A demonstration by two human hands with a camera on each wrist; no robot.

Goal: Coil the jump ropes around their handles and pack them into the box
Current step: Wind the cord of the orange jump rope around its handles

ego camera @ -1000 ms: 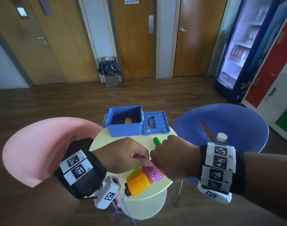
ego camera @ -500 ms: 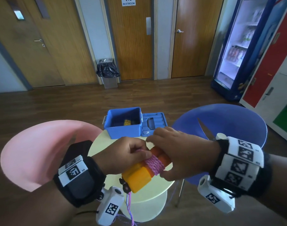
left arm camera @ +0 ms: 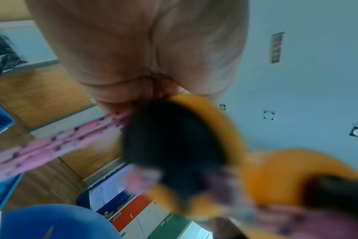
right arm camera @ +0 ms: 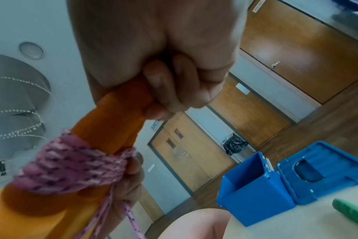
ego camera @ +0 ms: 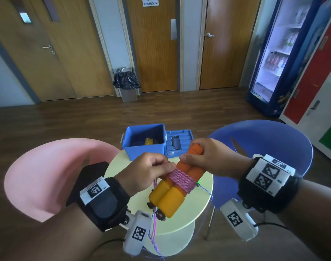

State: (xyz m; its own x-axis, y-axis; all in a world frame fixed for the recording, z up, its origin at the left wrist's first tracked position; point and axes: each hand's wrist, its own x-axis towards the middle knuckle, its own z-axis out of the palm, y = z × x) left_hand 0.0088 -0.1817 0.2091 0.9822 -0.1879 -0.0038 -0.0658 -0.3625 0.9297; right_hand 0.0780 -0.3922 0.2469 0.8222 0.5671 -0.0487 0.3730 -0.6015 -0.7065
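Two orange and yellow jump rope handles (ego camera: 172, 193) lie side by side above the round table, bound at the middle by pink rope (ego camera: 181, 179). My right hand (ego camera: 204, 157) grips the orange far ends (right arm camera: 121, 119). My left hand (ego camera: 151, 170) pinches the pink rope (left arm camera: 51, 145) beside the coil, and the loose length hangs down past the table edge. The open blue box (ego camera: 144, 142) stands at the table's far side with a yellow coiled rope (ego camera: 149, 141) inside; its lid (ego camera: 178, 141) lies flat to the right. A green handle (right arm camera: 349, 213) lies on the table.
The small pale yellow round table (ego camera: 202, 204) stands between a pink chair (ego camera: 48, 176) on the left and a blue chair (ego camera: 264, 140) on the right. A bin with a black bag (ego camera: 126, 83) stands by the doors. Fridges line the right wall.
Both hands have lifted the handles higher and tilted them toward the box. The right hand has slid from the coil to the far orange ends, and more pink turns show.
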